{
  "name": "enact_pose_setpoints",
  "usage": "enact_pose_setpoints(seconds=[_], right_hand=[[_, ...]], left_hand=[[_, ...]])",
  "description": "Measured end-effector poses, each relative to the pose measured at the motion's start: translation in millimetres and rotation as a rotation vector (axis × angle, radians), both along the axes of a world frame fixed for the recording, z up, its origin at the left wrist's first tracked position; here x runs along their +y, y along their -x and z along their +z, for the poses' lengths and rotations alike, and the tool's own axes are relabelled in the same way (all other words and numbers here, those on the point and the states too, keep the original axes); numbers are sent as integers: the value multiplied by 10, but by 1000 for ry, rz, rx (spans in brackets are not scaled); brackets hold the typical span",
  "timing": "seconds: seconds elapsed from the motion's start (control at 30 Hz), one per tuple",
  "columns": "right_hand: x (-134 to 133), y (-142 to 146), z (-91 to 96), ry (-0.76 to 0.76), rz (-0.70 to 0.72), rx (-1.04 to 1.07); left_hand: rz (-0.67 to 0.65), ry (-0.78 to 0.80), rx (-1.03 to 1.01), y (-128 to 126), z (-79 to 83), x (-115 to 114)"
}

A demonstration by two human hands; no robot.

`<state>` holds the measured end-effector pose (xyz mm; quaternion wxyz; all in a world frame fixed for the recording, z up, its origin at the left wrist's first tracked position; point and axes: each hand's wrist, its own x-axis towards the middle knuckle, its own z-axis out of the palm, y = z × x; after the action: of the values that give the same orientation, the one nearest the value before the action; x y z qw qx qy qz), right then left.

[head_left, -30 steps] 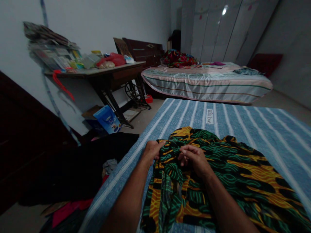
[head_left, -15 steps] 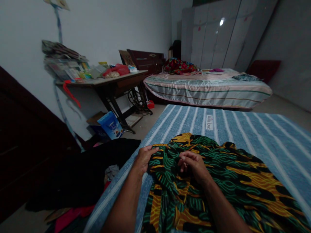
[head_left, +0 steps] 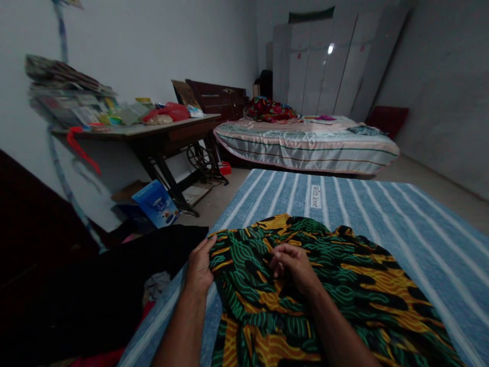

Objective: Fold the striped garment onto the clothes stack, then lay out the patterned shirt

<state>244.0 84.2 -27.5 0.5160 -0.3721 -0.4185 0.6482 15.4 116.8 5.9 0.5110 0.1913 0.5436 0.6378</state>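
Observation:
A black garment with a green and yellow wavy pattern (head_left: 344, 280) lies spread on a blue-and-white striped bed cover (head_left: 355, 199). At its left end, my left hand (head_left: 200, 262) is closed round the edge of the cloth, thumb on top and the other fingers mostly hidden beneath. Over the garment's middle, my right hand (head_left: 292, 262) has its fingers curled together in a pinch on the fabric. Between the two hands the cloth stretches fairly flat, with a seam and gathers nearer to me.
Dark cloth (head_left: 153, 275) is heaped low at the left of the bed. Beyond stand a treadle sewing table (head_left: 171, 127) with bags and boxes on it, a blue box (head_left: 156, 204) on the floor, a second bed (head_left: 305, 145) and a grey wardrobe (head_left: 317, 71).
My left hand has drawn the garment's edge leftward, and the bunched cloth between the hands has flattened out. The right hand stays pinched near the middle. The view has turned slightly right.

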Motion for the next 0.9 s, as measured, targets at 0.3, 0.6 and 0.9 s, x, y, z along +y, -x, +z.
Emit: enact_pose_setpoints(seconds=[0.3,0.6,0.9], right_hand=[[-18,-2,-32,-27,-5,-66],[-28,46,-67,-17,-16,-115],[46,224,-117,-54,-50,-348]], left_hand=[[188,-17,91,54,-13,0],[296,26,124,169,-104,53],[230,24,94,161,-79,20]])
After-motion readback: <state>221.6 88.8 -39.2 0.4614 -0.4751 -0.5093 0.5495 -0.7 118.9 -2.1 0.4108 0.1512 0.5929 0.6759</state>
